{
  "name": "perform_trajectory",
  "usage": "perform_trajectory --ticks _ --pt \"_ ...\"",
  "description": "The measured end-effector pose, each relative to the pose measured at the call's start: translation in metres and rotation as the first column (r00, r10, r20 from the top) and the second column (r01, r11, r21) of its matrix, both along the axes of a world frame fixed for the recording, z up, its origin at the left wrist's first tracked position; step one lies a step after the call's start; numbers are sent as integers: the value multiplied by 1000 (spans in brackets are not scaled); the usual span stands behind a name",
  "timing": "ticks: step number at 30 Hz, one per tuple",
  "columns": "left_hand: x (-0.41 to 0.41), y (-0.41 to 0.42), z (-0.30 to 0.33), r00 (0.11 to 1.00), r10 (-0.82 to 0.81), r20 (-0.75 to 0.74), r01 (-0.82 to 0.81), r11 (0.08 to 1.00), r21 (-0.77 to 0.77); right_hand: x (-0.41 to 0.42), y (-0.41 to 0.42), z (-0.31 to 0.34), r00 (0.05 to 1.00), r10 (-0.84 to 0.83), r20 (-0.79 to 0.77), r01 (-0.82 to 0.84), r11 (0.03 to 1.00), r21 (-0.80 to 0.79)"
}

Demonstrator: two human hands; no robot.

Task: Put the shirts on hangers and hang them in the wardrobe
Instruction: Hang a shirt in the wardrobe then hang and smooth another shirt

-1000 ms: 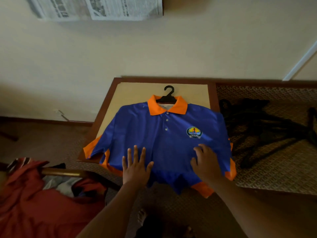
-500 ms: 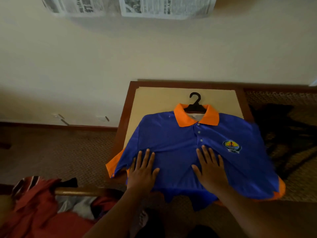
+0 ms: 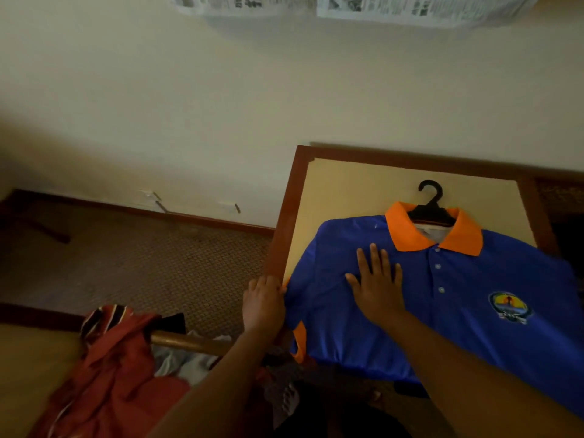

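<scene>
Blue polo shirt point(image 3: 458, 311) (orange collar), hangered

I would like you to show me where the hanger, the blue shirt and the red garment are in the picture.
hanger point(image 3: 430, 191), head view, on the black hook above the collar.
blue shirt point(image 3: 467, 330), head view, on the chest fabric below the buttons.
red garment point(image 3: 110, 368), head view, on the crumpled cloth at lower left.

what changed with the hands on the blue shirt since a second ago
The left hand slid off the shirt front to the blue shirt's sleeve edge at the table side. The right hand moved up to press flat on the chest. The shirt stays flat on the black hanger.
</scene>
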State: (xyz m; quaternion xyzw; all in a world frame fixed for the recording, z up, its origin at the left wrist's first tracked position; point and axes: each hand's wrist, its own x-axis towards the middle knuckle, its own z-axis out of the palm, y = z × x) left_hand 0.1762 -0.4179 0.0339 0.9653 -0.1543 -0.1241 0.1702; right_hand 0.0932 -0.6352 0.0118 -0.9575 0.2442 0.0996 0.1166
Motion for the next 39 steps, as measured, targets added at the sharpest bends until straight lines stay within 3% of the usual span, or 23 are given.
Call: perform_trajectory --ticks 2,3,5,7,9,12,14,16,18,20,23,28,31,33,35,37,39 --pt "8 -1 5 974 146 -173 -174 972 -159 3 -3 -4 999 8 -42 -9 999 -37" --pt "13 0 9 923 264 -279 -338 903 -264 3 -3 -4 998 7 -59 -9 999 -41" --pt "26 11 15 753 505 -421 -654 641 -401 3 -5 -4 998 5 -69 -9 998 -55" --pt "41 31 17 602 654 -459 -794 428 -432 6 -6 -2 998 0 -63 -4 998 -57" --pt "50 50 16 523 651 -550 -847 326 -420 7 -6 -2 998 -1 -67 -3 998 -60" --pt "56 58 19 375 337 -864 -927 166 -337 8 -5 0 996 4 -86 -10 997 -74" --pt "60 56 25 285 180 -941 -936 263 -233 8 -5 3 995 3 -104 -11 997 -76" --pt "63 52 29 312 134 -941 -894 376 -243 8 -4 4 992 8 -122 -17 997 -74" --pt "68 49 30 396 158 -905 -879 349 -323 8 -5 4 992 13 -126 -23 997 -78" --pt "73 52 27 486 295 -822 -857 342 -385 8 -5 3 992 12 -122 -21 997 -72" --pt "77 60 20 637 419 -647 -747 542 -385 11 -6 4 991 11 -134 -21 998 -67" --pt "75 62 24 766 383 -517 -610 687 -395 17 -6 7 990 6 -140 -11 999 -38" --pt "75 54 17 883 388 -263 -445 871 -210 26 -8 10 985 4 -173 -3 1000 4" --pt "67 31 18 950 274 -146 -292 950 -114 29 -12 16 984 9 -177 1 998 57" --pt "55 -2 19 994 57 -95 -63 996 -58 23 -18 19 995 5 -101 1 998 68" --pt "44 -31 12 976 -204 -73 208 977 56 8 -22 22 998 -47 37 47 999 -3" --pt "41 -48 5 927 -354 -121 370 918 146 -6 -29 21 988 -141 60 143 989 -31"
